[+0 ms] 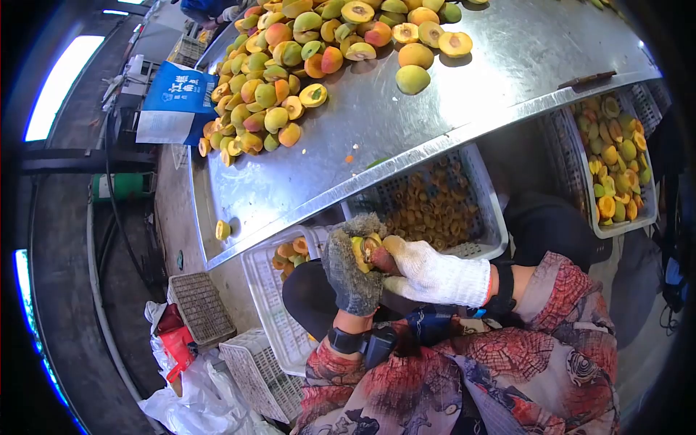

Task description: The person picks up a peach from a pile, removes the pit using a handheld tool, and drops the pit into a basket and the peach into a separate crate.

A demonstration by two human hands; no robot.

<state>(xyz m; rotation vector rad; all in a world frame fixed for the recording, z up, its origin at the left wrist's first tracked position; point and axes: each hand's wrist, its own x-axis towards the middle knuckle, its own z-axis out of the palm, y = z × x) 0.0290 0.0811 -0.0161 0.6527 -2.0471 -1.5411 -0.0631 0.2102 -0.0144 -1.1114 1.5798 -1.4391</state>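
Observation:
Wearing a dirty grey knitted glove, my left hand [348, 264] is wrapped around a yellow-green peach piece [359, 254] above my lap. My right hand [444, 274], in a white knitted glove with stained fingertips, is closed against the peach's cut face. Something small and ring-like shows at the right fingertips, but I cannot make out whether it is a tool or the pit. Below and beyond the hands, a crate [496, 217] holds many brown pits or scraps. Left of my left hand, a white crate [264, 290] contains peach halves.
A metal table [507, 80] with a raised rim carries a heap of peaches [290, 65], some cut. A blue-and-white box [177, 94] is at its left end. Another crate [605, 230] of peaches stands at right. Stacked baskets [199, 308] and plastic bags [196, 391] lie at left.

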